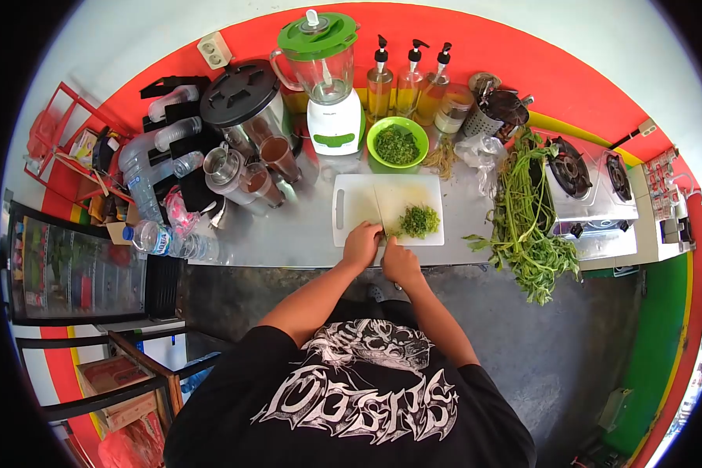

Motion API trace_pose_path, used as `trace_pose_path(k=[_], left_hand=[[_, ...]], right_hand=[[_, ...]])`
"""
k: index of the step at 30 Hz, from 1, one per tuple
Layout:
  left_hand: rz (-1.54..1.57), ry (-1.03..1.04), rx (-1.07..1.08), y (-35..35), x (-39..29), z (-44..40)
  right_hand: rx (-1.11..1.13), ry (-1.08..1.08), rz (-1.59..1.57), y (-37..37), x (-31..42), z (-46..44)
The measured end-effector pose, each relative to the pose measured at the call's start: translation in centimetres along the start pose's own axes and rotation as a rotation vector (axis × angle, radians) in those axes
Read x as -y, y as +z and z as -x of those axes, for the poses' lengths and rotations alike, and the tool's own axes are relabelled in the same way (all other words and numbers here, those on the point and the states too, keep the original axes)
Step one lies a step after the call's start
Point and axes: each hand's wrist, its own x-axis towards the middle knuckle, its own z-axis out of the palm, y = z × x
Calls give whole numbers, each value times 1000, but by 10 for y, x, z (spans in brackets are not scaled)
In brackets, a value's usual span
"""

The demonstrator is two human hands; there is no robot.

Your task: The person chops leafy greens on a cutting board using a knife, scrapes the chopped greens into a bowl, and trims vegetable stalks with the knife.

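Observation:
A white cutting board [349, 187] with a handle slot lies at the front of the metal counter. On its right half sits a pile of chopped green herbs [419, 221]. The thin blade of a knife [380, 204] points away from me across the middle of the board. Its handle end is covered by my right hand [400, 262], which is closed at the board's front edge. To the left of the blade, my left hand [362, 245] rests on the board with its fingers curled together; whatever is under them is hidden.
Behind the board stand a green bowl [398, 160] of chopped greens, a blender [331, 86] and several pump bottles [379, 82]. Leafy green stalks [522, 210] hang over the counter edge beside a gas stove [593, 183]. Water bottles [160, 239] and metal containers [234, 101] crowd the left.

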Motion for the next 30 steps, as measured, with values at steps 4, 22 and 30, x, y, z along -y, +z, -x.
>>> trace_pose_path(k=[4,22,30], left_hand=[[24,95,-43,-1,1,9],[135,-27,-14,-3,9,0],[87,0,-128,6,4,14]], right_hand=[[39,6,42,-7,1,4],[94,0,17,-17,7,2],[66,20,4,-13,10,3]])
